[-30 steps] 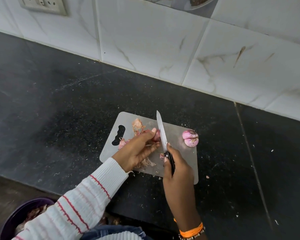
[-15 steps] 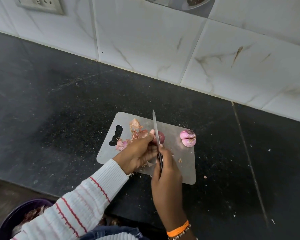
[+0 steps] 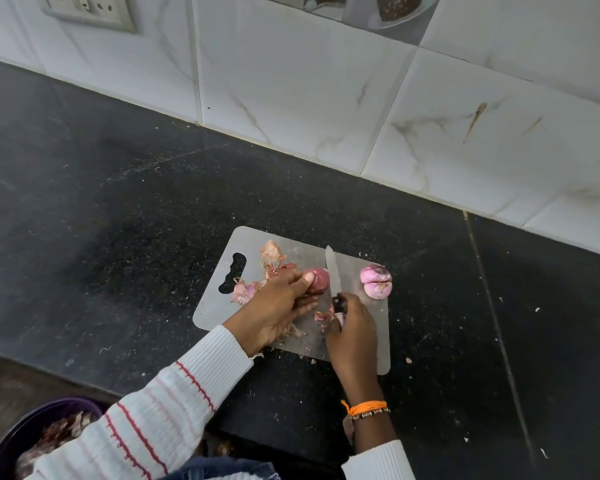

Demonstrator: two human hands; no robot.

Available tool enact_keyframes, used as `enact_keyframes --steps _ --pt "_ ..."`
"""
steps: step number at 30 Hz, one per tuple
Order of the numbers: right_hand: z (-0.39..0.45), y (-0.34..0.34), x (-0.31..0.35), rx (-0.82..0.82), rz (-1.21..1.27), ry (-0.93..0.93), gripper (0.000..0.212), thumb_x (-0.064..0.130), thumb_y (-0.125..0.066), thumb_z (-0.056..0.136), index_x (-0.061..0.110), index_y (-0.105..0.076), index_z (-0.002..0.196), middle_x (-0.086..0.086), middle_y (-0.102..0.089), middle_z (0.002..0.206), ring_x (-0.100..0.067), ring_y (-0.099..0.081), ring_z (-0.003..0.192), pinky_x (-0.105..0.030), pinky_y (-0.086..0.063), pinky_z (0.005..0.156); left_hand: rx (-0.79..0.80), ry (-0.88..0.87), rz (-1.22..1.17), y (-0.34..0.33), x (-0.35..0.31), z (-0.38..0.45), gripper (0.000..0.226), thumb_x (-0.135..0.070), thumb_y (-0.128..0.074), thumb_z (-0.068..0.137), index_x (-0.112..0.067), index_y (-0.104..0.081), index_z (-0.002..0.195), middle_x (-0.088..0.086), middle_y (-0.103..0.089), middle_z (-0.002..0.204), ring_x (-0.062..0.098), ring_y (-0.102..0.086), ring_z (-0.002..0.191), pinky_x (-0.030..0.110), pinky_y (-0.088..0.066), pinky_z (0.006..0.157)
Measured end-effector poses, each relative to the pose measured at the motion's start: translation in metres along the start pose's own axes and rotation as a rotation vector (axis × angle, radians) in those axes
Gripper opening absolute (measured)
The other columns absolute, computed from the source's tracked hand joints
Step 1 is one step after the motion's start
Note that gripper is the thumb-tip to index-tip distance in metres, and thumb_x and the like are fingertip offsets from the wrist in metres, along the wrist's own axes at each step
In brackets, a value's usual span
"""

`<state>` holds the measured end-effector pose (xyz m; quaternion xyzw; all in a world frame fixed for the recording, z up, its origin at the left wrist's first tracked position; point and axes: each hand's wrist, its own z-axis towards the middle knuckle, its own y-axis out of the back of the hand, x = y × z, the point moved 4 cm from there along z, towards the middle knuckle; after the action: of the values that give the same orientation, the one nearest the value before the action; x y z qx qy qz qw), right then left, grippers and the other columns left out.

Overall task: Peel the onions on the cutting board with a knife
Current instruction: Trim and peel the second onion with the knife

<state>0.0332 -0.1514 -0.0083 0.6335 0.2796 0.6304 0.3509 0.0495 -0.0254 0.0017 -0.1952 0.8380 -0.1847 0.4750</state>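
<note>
Onions are worked on a grey metal cutting board: 1 dark red unpeeled onion is pinned by the curled left hand, steadying it for cutting. A small steel knife is gripped by the right hand, blade beside it. 2 peeled pink onions are kept apart, right.

I see a black speckled counter meeting a wall of white marbled tiles. A socket plate sits on the wall at upper left. At the top edge a tile shows a picture of a plate holding something dark. At lower left I see a purple bowl holding dry brownish scraps. White flecks dot the counter at right.
</note>
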Motion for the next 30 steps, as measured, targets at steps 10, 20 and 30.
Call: enact_keyframes --steps 10,20,30 --pt "0.019 0.029 0.033 0.086 0.863 0.147 0.030 0.002 -0.072 0.078 0.019 -0.065 0.102 -0.004 -0.066 0.109 -0.002 -0.063 0.098 -0.015 -0.049 0.076 0.101 -0.086 0.118 -0.007 -0.006 -0.007 0.010 -0.020 -0.054 0.093 -0.013 -0.059 0.087 0.005 -0.064 0.086 0.011 -0.059 0.077 0.017 -0.053 0.066" --pt "0.025 0.029 0.042 -0.069 0.972 0.229 0.010 -0.002 -0.063 0.083 0.007 -0.068 0.086 0.003 -0.071 0.086 -0.010 -0.066 0.090 -0.020 -0.050 0.079 0.155 -0.106 -0.088 -0.011 -0.012 -0.013 0.005 -0.012 -0.052 0.093 -0.010 -0.056 0.092 0.006 -0.060 0.084 0.011 -0.058 0.073 0.019 -0.055 0.067" --pt "0.021 0.018 0.019 -0.256 0.871 -0.101 0.019 0.003 -0.066 0.083 0.020 -0.064 0.074 -0.001 -0.067 0.074 -0.014 -0.064 0.070 -0.029 -0.053 0.066 0.158 -0.058 -0.089 -0.008 -0.008 -0.019 0.016 -0.015 -0.045 0.097 -0.006 -0.057 0.102 0.009 -0.062 0.084 0.010 -0.059 0.067 0.018 -0.055 0.066"
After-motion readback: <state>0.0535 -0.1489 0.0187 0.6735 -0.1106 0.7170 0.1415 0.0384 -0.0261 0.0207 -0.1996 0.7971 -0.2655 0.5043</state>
